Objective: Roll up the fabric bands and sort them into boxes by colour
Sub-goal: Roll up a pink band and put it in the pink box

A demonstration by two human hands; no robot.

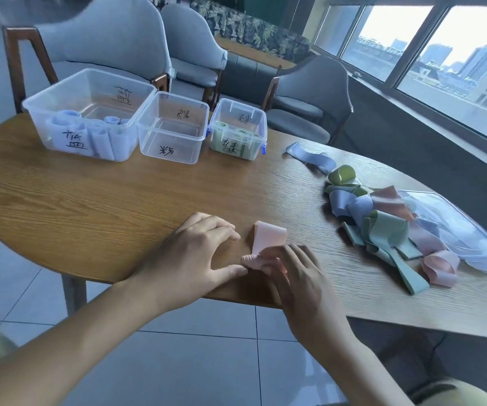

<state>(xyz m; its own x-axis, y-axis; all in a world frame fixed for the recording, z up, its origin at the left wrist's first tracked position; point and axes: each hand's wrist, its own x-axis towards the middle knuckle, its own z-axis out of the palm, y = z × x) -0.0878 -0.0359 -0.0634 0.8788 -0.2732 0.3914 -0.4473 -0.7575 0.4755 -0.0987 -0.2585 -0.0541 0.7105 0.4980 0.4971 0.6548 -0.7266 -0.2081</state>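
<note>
On the near edge of the oval wooden worktop, the right hand pinched the partly rolled end of a pink fabric band, whose free end looped upward. The left hand rested beside it, fingers loosely spread, thumb tip touching the roll. Behind stood three clear plastic boxes: the largest held blue rolls, the middle one nothing visible, the smallest green rolls; loose blue, green and pink bands lay piled at right.

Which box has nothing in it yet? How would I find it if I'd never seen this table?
Look at the far left side of the wooden table, where three clear plastic boxes stand in a row. Take the middle box, between the big box of blue rolls and the small box of green rolls. It is the only one with no bands inside.
</note>
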